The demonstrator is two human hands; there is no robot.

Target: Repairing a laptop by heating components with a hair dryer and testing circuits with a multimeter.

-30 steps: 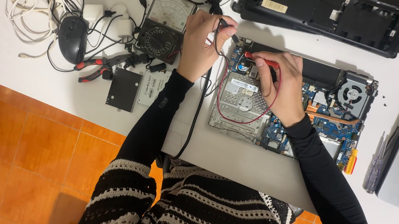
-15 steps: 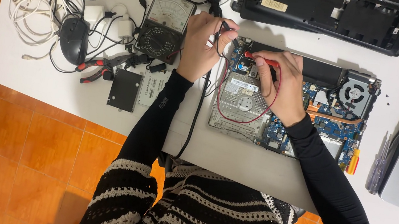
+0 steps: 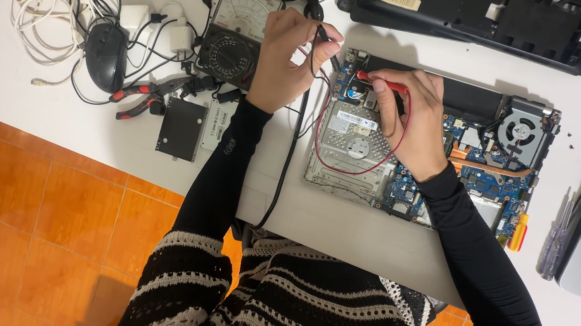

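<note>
hardly anything has moved since the earlier frame; both hands sit where they were over the open laptop [image 3: 434, 152]. left hand [image 3: 286, 60] is closed, pinching the black probe [image 3: 325, 35] between thumb and fingers, its tip at the board's 10 o'clock corner. right hand [image 3: 411, 120] is closed round the red probe [image 3: 381, 82], pressed onto the board at 12 o'clock, red lead [image 3: 353, 167] looping below. at 9 o'clock of the left hand lies the meter [image 3: 237, 35], then a mouse [image 3: 105, 55] and pliers [image 3: 149, 94].
</note>
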